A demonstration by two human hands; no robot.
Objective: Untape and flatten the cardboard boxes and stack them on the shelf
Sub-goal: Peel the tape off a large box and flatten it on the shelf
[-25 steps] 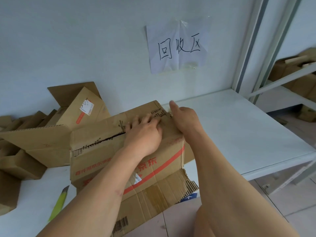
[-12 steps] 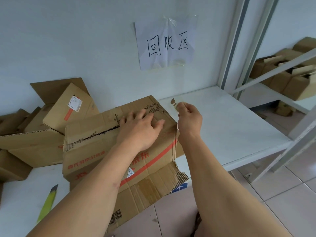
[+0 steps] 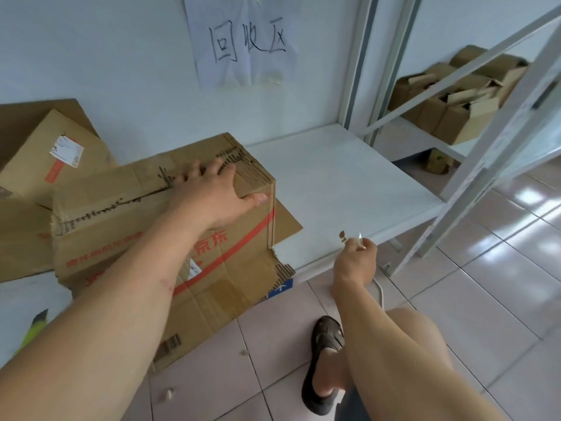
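A brown cardboard box (image 3: 115, 226) with red print and a red stripe stands on the white shelf (image 3: 340, 183), its front flap hanging over the edge. My left hand (image 3: 212, 192) lies flat on the box's top right corner, thumb over the edge. My right hand (image 3: 355, 262) is out past the shelf's front edge, pinching a strip of clear tape (image 3: 349, 237) with a brown cardboard scrap stuck to it. A thin strand of tape runs down the box's right corner.
More cardboard boxes (image 3: 51, 153) lie behind and left of the box. A yellow-green utility knife (image 3: 33, 329) rests at the shelf's left front. A paper sign (image 3: 243, 41) hangs on the wall. A neighbouring rack holds several boxes (image 3: 455, 98). My sandalled foot (image 3: 324, 360) is on the tiled floor.
My right hand pulled a strip of tape off the box's top right corner and swung it down and right, past the shelf edge. My left hand stayed pressing on the box top.
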